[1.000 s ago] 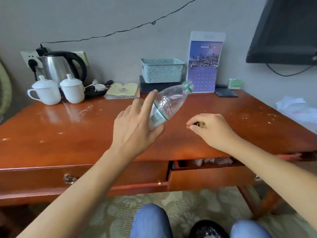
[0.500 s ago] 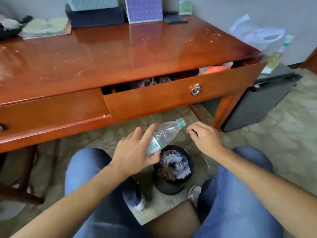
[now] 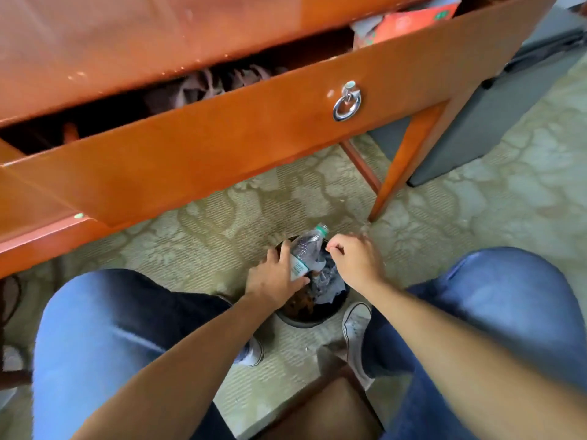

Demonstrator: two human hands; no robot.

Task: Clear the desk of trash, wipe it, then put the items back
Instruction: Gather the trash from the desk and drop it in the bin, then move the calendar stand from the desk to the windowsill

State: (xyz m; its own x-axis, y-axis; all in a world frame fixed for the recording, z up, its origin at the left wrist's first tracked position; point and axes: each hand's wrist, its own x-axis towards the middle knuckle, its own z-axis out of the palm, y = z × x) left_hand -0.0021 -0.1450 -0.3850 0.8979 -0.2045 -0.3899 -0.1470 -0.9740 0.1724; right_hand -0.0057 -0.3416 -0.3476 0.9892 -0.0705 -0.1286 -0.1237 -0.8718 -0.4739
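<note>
My left hand [image 3: 273, 281] grips a clear, empty plastic bottle [image 3: 306, 249] with a green cap by its lower half. The bottle is tilted, cap pointing away, right over the small black trash bin [image 3: 305, 320] on the floor between my knees. The bin holds crumpled paper and dark scraps. My right hand [image 3: 355, 258] hovers over the bin's right side with its fingers curled in; it is blurred, and I cannot see whether anything is inside it. The wooden desk top [image 3: 127, 36] fills the upper left.
The desk's right drawer [image 3: 222, 138] stands pulled out above the bin, with a metal ring handle [image 3: 347, 103] and clutter plus an orange box [image 3: 409, 20] inside. A desk leg [image 3: 403, 166] and a grey cabinet [image 3: 476, 122] stand to the right. My white shoe [image 3: 355, 328] touches the bin.
My view dropped from the desk top to the floor. Both hands came down from the desk, the left carrying the bottle, and now sit right above the bin.
</note>
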